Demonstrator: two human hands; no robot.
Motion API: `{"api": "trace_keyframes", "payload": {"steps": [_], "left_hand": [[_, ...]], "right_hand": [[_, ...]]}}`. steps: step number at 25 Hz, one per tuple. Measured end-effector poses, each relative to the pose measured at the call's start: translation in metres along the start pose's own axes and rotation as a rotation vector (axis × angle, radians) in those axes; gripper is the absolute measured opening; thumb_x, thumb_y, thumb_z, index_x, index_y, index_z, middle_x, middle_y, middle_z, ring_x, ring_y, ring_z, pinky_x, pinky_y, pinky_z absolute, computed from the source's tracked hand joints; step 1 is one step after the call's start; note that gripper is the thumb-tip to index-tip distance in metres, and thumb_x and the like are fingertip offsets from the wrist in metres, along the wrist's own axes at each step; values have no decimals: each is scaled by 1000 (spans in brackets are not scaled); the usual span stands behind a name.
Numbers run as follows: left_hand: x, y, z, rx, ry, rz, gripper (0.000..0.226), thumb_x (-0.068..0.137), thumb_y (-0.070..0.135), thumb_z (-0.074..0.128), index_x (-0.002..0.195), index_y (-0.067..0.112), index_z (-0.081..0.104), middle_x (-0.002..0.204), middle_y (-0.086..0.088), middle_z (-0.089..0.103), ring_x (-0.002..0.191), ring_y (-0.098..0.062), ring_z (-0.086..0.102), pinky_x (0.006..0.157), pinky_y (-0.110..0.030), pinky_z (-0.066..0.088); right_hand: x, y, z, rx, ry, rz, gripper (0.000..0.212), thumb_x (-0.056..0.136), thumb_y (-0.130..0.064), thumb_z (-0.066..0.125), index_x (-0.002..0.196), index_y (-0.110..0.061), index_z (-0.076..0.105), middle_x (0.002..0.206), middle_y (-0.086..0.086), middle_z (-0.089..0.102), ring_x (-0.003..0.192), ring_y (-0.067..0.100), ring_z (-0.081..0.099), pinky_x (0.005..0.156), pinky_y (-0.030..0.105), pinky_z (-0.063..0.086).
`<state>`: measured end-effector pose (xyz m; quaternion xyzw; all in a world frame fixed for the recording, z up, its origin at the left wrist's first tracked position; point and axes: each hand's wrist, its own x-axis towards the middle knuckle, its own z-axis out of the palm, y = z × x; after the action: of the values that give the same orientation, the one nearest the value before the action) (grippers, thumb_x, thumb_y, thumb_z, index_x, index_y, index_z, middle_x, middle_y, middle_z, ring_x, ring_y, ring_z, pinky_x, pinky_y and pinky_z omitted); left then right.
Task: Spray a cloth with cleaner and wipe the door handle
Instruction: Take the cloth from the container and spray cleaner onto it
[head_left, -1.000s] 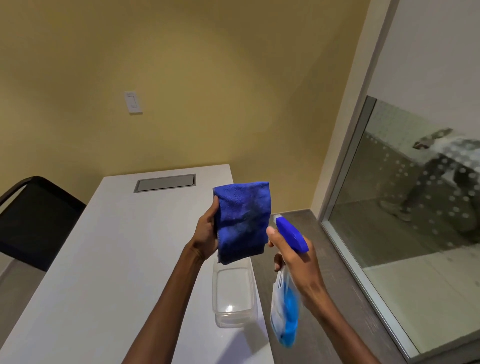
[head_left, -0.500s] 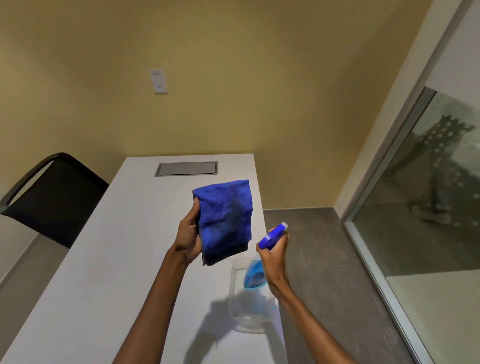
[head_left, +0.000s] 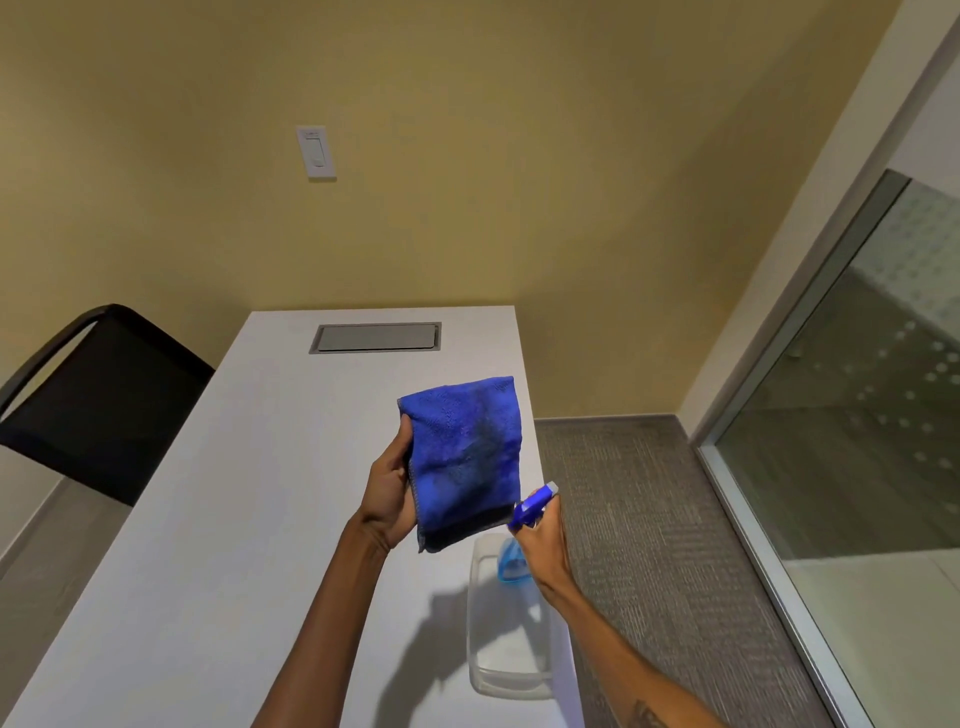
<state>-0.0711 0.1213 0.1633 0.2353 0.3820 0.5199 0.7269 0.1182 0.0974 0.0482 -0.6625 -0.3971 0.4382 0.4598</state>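
Note:
My left hand (head_left: 388, 493) holds a folded blue cloth (head_left: 465, 457) upright above the white table (head_left: 208, 519); darker damp patches show on the cloth. My right hand (head_left: 543, 545) grips a spray bottle (head_left: 530, 506) with a blue nozzle head and pale blue liquid, just right of and below the cloth. The bottle's lower part hangs over a clear plastic container (head_left: 506, 654). The nozzle points up and left toward the cloth. No door handle is in view.
The clear container sits at the table's right edge. A black chair (head_left: 98, 395) stands left of the table. A grey cable hatch (head_left: 376, 338) is set in the tabletop's far end. A glass partition (head_left: 857, 415) borders the grey carpet on the right.
My right hand has swung the spray bottle down and left, from beside the cloth to low over the clear container. My head view turned left. The cloth stays in my left hand.

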Motion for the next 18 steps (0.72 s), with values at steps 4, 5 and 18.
{"api": "trace_keyframes", "payload": {"steps": [4,5,18], "left_hand": [[11,-4,5,-34,-26,-30,51,99,51,45,109,19,83,112,-9,79,100,-23,76,79,-35,65],[14,-5,7,-40,-35,-34,51,99,52,45,110,19,82,113,-9,79,101,-23,76,79,-35,65],[27,-40,79,-9,-180,-176,51,100,52,44,114,19,81,114,-8,78,101,-23,76,82,-35,65]], "right_hand": [[12,10,-2,-31,-4,39,52,89,-3,77,127,1,42,103,21,64,95,32,63,92,47,52],[14,12,-4,-20,-10,44,54,88,-4,78,128,1,43,104,22,66,98,33,65,94,48,53],[4,24,-85,45,3,42,78,88,16,64,156,-9,37,155,8,48,144,25,47,117,45,43]]}}
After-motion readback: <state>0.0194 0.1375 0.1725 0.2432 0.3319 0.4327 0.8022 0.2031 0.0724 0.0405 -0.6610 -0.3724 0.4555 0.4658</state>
